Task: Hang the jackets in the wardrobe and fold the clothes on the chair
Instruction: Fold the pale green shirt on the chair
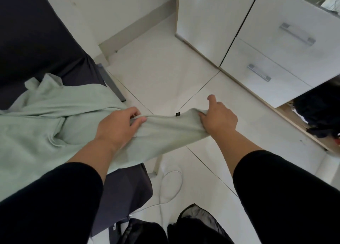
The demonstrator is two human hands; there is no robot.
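Observation:
A pale green garment (46,118) lies spread over the dark grey chair (33,37) at the left. One sleeve of it stretches out to the right over the floor. My left hand (119,126) pinches the sleeve near its middle. My right hand (217,118) grips the sleeve's end, with the index finger pointing up. A small dark tag (177,114) shows on the sleeve between my hands.
A white wardrobe (211,23) with two drawers (272,82) stands at the right, its lower part open with dark clothes (320,115) inside. A white cable (171,185) lies on the tiled floor. Black fabric (195,223) lies near my feet.

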